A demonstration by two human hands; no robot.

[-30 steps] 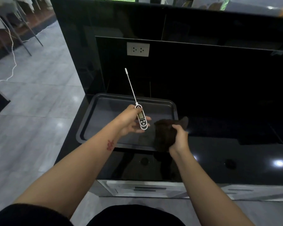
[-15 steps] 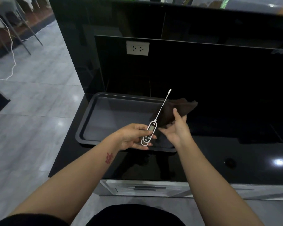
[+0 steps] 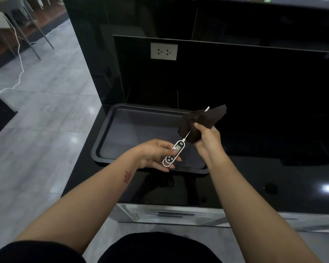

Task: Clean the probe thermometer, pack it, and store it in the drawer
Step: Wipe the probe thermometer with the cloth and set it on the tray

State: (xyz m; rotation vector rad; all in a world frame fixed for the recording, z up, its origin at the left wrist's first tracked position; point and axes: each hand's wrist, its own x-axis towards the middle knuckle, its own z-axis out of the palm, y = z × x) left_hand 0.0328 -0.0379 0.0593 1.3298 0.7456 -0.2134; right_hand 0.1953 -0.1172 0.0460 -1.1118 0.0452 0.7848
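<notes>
My left hand (image 3: 156, 155) grips the white handle of the probe thermometer (image 3: 174, 153), which has a small screen and buttons. Its thin metal probe points up and to the right. My right hand (image 3: 207, 140) holds a dark brown cloth (image 3: 199, 121) wrapped around the middle of the probe. Only the white tip sticks out past the cloth at the upper right, and a short bare stretch shows near the handle. Both hands hover above the right end of a dark baking tray (image 3: 110, 133).
The tray lies on a glossy black countertop (image 3: 273, 179) backed by a black wall panel with a white socket (image 3: 164, 51). A grey drawer front (image 3: 176, 214) shows below the counter edge. To the left are a tiled floor, a white cable (image 3: 19, 73) and chair legs.
The thermometer swung from pointing up-left to pointing up-right. My right hand lifted the cloth off the tray and closed it around the probe, covering more of it than half a second ago.
</notes>
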